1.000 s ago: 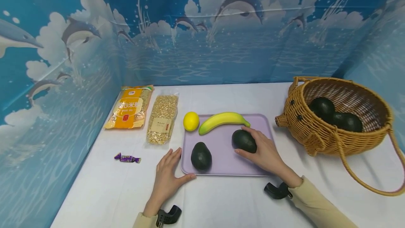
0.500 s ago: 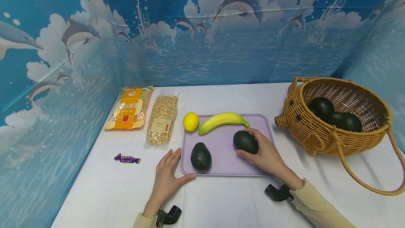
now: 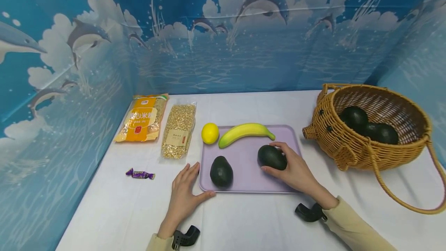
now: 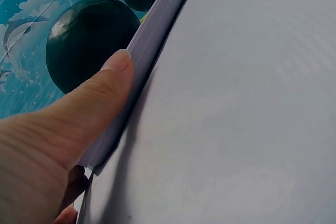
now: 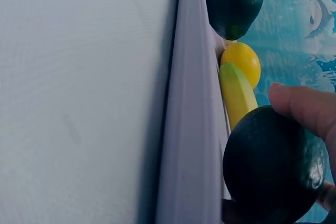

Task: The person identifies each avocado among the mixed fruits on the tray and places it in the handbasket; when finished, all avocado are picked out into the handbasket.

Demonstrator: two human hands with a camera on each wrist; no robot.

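Observation:
My right hand [image 3: 295,170] grips a dark green avocado [image 3: 271,157] at the right part of a lilac tray [image 3: 245,173], thumb on the near side and fingers round the far side. My left hand [image 3: 186,196] rests at the tray's near left corner; its thumb [image 4: 100,95] touches the near rim in the left wrist view, fingers spread along the left edge. A second avocado [image 3: 221,172] lies on the tray's left part. Behind them are a banana [image 3: 245,133] and a yellow lemon [image 3: 210,133] at the back left corner. The right wrist view shows the gripped avocado [image 5: 273,166] close up.
A wicker pig-shaped basket [image 3: 348,142] with several avocados stands at the right, its rope handle [image 3: 397,196] hanging onto the table. On the left lie an orange food bag [image 3: 141,119], a clear bag of grain [image 3: 179,131] and a purple-wrapped candy [image 3: 140,174].
My right hand has shifted slightly to the right and nearer to me with the avocado in its grip. My left hand has stayed in place.

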